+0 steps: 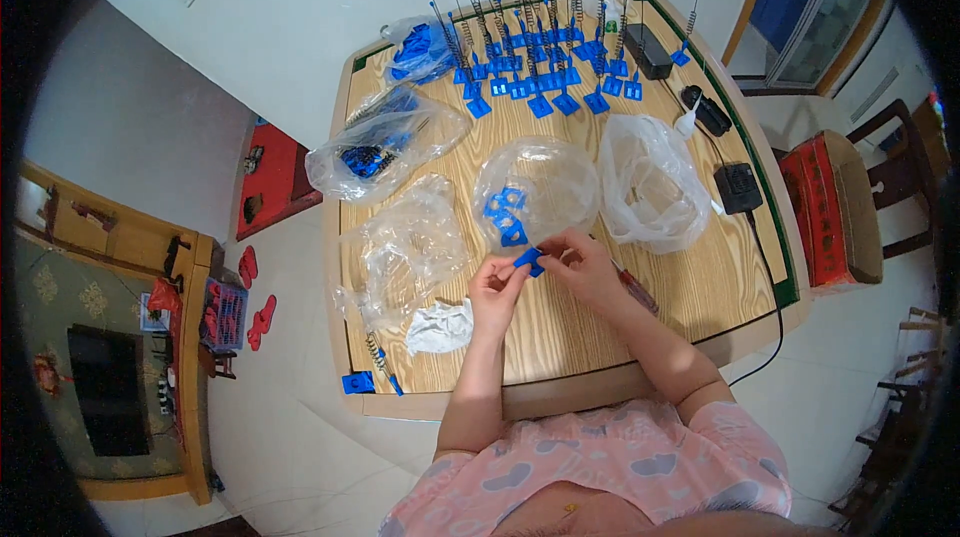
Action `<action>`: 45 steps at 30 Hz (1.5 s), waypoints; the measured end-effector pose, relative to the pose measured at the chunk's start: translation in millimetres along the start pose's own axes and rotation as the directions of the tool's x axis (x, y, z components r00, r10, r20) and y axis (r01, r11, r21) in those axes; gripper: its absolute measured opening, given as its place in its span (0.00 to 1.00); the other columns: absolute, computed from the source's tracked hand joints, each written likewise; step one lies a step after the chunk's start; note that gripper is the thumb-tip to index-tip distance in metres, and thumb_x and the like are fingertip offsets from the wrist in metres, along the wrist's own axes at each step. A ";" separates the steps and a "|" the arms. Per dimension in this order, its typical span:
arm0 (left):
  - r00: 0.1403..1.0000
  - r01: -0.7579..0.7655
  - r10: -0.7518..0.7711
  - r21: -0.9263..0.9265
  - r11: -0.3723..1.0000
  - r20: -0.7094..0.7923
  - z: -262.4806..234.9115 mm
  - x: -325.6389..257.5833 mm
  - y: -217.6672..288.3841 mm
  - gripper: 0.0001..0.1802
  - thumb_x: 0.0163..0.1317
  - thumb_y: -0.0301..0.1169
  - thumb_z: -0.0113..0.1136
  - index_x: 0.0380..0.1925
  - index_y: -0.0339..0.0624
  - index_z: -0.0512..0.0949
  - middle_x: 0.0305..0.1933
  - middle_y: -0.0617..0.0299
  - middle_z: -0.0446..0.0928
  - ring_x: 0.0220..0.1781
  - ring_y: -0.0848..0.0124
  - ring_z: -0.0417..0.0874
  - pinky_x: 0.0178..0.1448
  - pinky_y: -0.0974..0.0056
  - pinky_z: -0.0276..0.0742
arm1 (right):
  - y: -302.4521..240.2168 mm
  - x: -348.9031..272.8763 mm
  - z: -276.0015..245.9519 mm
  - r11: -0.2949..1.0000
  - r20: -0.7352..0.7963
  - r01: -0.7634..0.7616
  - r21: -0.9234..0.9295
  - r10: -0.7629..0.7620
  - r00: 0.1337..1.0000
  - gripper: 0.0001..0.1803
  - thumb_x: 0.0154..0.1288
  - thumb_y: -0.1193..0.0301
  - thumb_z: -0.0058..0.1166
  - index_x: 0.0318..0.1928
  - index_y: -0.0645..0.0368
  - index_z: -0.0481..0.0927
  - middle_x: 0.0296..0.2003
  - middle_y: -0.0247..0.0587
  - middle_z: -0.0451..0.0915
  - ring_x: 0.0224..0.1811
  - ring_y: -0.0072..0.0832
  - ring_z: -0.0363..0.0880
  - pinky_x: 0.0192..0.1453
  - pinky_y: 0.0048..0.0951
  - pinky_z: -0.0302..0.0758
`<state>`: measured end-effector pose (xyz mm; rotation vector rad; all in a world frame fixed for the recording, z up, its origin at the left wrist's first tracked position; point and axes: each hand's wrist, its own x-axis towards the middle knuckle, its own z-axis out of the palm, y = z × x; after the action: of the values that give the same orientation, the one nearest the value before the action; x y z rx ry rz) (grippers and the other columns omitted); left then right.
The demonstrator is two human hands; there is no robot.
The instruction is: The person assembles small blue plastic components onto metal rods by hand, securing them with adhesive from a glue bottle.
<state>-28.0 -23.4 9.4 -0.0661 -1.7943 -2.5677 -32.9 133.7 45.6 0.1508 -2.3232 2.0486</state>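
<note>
Between my fingertips, over the near middle of the table, is a small flat blue plastic piece [529, 261]. My left hand [497, 289] pinches its left side, and my right hand [578, 265] grips it from the right. Just beyond my hands, several blue pieces with cut-out holes [508, 212] lie in a clear round plastic container [560, 172]. Under my right forearm a dark-handled screwdriver-like tool [638, 291] is partly hidden. A crumpled white cloth or tissue [440, 327] lies left of my left wrist.
Blue-based spring stands [540, 102] crowd the far side. Clear bags with blue parts [385, 142] lie at left, near an empty-looking crumpled bag [415, 247]. At right are a white plastic bag [655, 187], a black adapter [738, 187] and its cord. One spring piece [378, 352] lies near-left.
</note>
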 end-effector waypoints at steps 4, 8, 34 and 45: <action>0.998 0.054 -0.056 0.036 0.998 0.043 0.0 -2.1 0.6 0.08 0.55 0.16 0.56 0.35 0.35 0.72 0.37 0.58 0.79 0.39 0.75 0.79 0.44 0.73 0.73 | 3.5 0.4 -3.6 0.997 0.051 -0.002 -0.083 0.006 0.999 0.09 0.54 0.76 0.57 0.38 0.60 0.77 0.30 0.31 0.77 0.33 0.15 0.72 0.34 0.18 0.69; 0.997 0.076 -0.076 0.001 0.997 0.018 -1.4 -1.4 0.6 0.10 0.55 0.16 0.55 0.37 0.35 0.73 0.38 0.58 0.79 0.40 0.75 0.78 0.45 0.72 0.73 | 4.0 -0.6 -0.5 0.998 0.029 -0.055 0.016 0.054 0.998 0.08 0.54 0.76 0.57 0.37 0.60 0.77 0.31 0.32 0.78 0.32 0.16 0.72 0.35 0.18 0.69; 0.999 -0.031 0.033 0.074 0.997 -0.024 8.3 -0.6 9.2 0.07 0.56 0.20 0.56 0.35 0.39 0.76 0.30 0.67 0.78 0.26 0.85 0.71 0.27 0.79 0.61 | 2.5 -3.1 4.2 0.999 0.030 0.033 -0.014 -0.033 0.999 0.10 0.53 0.73 0.59 0.37 0.59 0.77 0.28 0.32 0.76 0.26 0.17 0.69 0.31 0.20 0.67; 1.000 0.020 -0.019 0.093 0.995 -0.008 3.8 -1.1 6.7 0.09 0.55 0.19 0.57 0.37 0.37 0.77 0.31 0.65 0.78 0.33 0.81 0.76 0.39 0.77 0.71 | 6.5 -2.9 3.4 1.000 0.053 -0.004 0.002 0.004 0.999 0.08 0.54 0.76 0.57 0.36 0.60 0.76 0.29 0.30 0.76 0.29 0.13 0.70 0.33 0.16 0.68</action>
<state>-26.6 -22.2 17.0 -0.0385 -1.9192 -2.4890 -30.6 131.3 38.4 0.2027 -2.3535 2.0734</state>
